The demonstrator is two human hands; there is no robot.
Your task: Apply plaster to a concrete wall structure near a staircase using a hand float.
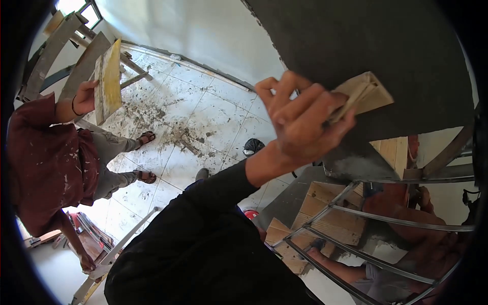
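My left hand (pixel 307 118), at the end of a black sleeve, is raised with its fingers bent. Between the thumb and fingers it grips a tan wooden-looking block (pixel 375 96) with flat faces and a slit along its end. The block lies over the dark grey plastered surface (pixel 401 46) at the upper right; whether it touches is hard to tell. A couple of fingers curl loosely away from the block. My right hand is out of view.
At the left, a person in a maroon shirt (pixel 51 168) holds a yellow board (pixel 109 81). Grey crumbs litter the tiled floor (pixel 223 109). A metal frame (pixel 351 216) crosses the lower right, with another person's arm (pixel 335 267) beneath it. Wooden planks (pixel 325 206) lie near the frame.
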